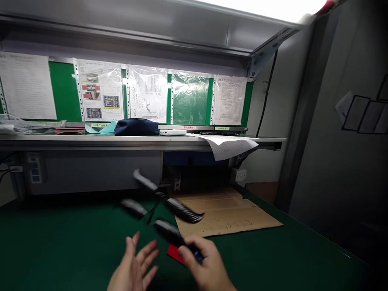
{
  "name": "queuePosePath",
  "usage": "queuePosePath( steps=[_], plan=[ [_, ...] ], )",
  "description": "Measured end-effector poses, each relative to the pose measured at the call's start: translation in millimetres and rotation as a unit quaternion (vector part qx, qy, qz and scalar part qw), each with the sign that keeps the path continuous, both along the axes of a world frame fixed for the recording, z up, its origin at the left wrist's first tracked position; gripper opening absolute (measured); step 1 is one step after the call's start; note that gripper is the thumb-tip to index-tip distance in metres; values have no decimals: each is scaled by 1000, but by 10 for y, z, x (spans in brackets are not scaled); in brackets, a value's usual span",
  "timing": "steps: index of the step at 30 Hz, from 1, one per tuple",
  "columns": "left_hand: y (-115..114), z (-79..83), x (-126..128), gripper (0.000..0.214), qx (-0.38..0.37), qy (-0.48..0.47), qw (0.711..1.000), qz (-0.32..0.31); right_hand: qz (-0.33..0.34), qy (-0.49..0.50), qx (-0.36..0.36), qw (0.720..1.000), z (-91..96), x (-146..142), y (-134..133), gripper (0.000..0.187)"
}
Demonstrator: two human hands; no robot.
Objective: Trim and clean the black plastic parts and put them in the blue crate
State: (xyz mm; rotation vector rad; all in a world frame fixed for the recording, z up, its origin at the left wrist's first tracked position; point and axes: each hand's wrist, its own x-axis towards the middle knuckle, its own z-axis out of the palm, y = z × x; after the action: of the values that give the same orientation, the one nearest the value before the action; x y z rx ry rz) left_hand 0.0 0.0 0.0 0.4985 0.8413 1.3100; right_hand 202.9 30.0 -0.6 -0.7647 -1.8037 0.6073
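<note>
Low in the picture, my right hand (207,258) is closed around one end of a black glossy part with several curved lobes (183,210). The part rises to the left above the green table, smeared by motion, and its exact kind cannot be made out. A small blue spot shows at my fingers. Just left of it, my left hand (133,262) is open with its fingers spread, apart from the part. A flat red piece (176,254) shows beside the right hand, partly covered by it.
A cardboard sheet (236,214) lies on the green table (60,242). Above runs a shelf (91,142) bearing a dark blue pouch (136,127), a white box (172,132) and papers (227,147) drooping over its edge. Printed sheets in sleeves hang behind. A socket strip (34,167) is at left.
</note>
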Motion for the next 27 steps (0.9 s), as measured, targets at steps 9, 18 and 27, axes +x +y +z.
queuePosePath(
  steps=[9, 18, 27],
  plan=[
    [207, -239, -423, 37, 75, -209, 975, -3, -42, -293, 153, 943, -286, 151, 362, 23],
    [70, -687, -324, 47, 72, -255, 941, -212, -205, -384, -17, 900, -340, 545, 681, 30],
    [-47, -631, -295, 38, 103, -207, 940, -251, -94, -380, -16, 920, -519, 99, 486, 32]
  ],
)
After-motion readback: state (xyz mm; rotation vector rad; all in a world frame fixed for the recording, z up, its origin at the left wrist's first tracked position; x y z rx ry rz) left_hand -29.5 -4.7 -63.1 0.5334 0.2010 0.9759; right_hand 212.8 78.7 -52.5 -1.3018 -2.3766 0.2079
